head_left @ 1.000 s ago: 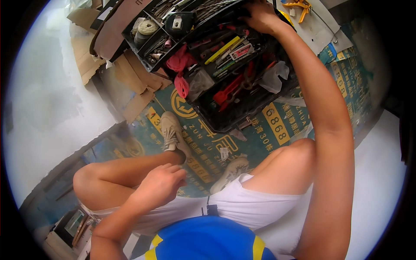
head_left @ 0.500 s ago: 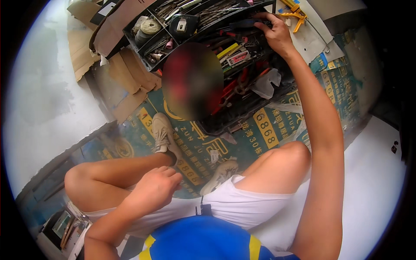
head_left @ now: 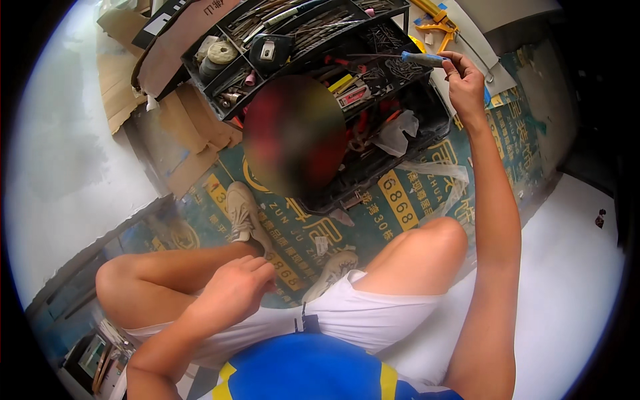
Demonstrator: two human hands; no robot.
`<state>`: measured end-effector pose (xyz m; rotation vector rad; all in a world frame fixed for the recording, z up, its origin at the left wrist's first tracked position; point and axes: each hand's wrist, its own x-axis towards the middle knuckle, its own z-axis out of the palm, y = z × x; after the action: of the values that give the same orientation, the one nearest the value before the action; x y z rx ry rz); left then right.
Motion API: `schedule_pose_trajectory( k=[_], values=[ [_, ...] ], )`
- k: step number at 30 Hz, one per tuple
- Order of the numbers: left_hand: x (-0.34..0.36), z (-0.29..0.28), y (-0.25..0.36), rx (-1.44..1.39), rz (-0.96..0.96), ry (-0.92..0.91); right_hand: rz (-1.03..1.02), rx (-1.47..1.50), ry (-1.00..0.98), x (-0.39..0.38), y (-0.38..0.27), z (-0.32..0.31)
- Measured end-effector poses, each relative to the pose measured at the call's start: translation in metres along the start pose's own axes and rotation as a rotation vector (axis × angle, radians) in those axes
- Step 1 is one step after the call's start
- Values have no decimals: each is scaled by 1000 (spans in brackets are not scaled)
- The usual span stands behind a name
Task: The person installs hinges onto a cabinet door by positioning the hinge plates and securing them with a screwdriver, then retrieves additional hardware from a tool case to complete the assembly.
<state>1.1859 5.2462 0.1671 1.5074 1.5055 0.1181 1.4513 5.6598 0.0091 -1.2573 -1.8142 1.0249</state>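
Raised over the right end of the black toolbox, my right hand grips a screwdriver by its blue and grey handle. Its thin shaft points left across the box's upper tray. My left hand hovers over my lap near the left thigh, fingers curled in; whatever is inside them, if anything, is hidden. The tray's compartments hold drill bits, screws, a black tape measure and a roll of pale tape. Red-handled tools lie in the lower part.
A blurred round patch hides part of the toolbox. Torn cardboard lies to its left, and a yellow caulking gun sits on a white board at the far right. Green printed sheeting covers the floor. A crumpled clear plastic bag rests in the box.
My right hand has lifted from the tray and moved right, bringing the screwdriver out above it. My left hand stays nearly in place. The view has shifted slightly.
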Motion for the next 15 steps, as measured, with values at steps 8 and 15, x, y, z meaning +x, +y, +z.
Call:
schedule_pose_trajectory(
  k=[8,15],
  values=[
    [5,2,8,9,0,-28,-277,-122,42,23,9,51],
    [6,8,3,62,-33,-92,-153,-214,-154,44,-26,86]
  ],
)
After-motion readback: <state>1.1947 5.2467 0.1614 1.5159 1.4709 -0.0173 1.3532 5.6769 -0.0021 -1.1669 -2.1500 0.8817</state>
